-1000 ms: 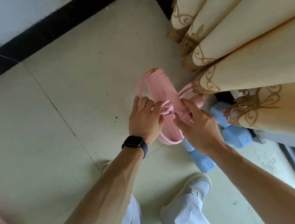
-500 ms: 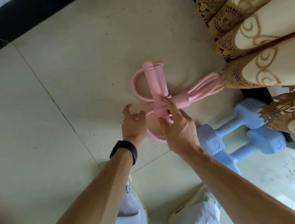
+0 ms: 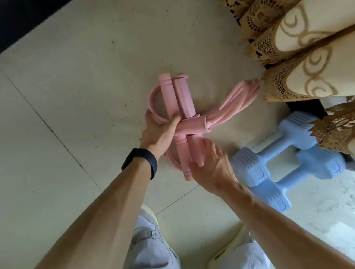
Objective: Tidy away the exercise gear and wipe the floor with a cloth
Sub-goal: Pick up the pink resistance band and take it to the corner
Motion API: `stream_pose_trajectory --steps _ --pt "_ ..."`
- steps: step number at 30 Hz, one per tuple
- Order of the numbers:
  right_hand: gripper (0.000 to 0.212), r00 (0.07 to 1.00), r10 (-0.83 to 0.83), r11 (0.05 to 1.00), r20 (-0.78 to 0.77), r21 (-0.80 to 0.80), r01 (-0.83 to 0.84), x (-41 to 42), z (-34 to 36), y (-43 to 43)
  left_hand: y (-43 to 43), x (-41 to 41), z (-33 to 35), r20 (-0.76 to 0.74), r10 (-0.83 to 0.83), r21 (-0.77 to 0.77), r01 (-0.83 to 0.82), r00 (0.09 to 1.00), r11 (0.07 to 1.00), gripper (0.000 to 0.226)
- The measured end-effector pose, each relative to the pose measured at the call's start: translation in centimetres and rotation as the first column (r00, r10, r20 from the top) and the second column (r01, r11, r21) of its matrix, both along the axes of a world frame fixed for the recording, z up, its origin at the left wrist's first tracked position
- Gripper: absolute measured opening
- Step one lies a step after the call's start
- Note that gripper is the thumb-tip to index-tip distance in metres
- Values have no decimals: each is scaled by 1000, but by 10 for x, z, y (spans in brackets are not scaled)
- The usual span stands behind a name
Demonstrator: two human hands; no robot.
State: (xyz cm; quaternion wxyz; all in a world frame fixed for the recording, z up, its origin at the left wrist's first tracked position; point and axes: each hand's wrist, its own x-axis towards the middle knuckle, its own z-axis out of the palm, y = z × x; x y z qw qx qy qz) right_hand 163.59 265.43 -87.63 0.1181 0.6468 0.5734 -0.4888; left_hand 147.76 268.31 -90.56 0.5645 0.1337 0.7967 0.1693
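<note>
A pink pedal resistance band (image 3: 182,102) lies on the cream floor tiles (image 3: 78,97), its two foam bars side by side and its tubes trailing right toward the curtain. My left hand (image 3: 160,132), with a black watch on the wrist, grips the bundle at its middle, thumb laid across the bars. My right hand (image 3: 211,166) rests on the near ends of the bars, fingers fairly straight. Two light blue dumbbells (image 3: 287,161) lie side by side on the floor just right of my right hand.
A cream curtain with brown lace hem (image 3: 298,70) hangs at the right, over the far dumbbell ends. A black skirting strip (image 3: 13,27) runs along the wall at top left. My shoes and grey trouser legs (image 3: 151,260) are below. Dirt specks dot the tiles.
The band has come down from a raised hold to lie flat on the floor. My left hand now clasps its middle, and my right hand has slid to its near end.
</note>
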Motion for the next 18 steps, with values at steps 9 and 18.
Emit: stream_pose_trajectory --steps 9,18 --pt "102 999 50 992 18 116 -52 -4 -7 59 44 1 6 85 104 90 -112 991 990 76" --pt "74 995 -10 996 104 84 1 97 2 102 69 98 3 259 220 62 -243 940 968 94"
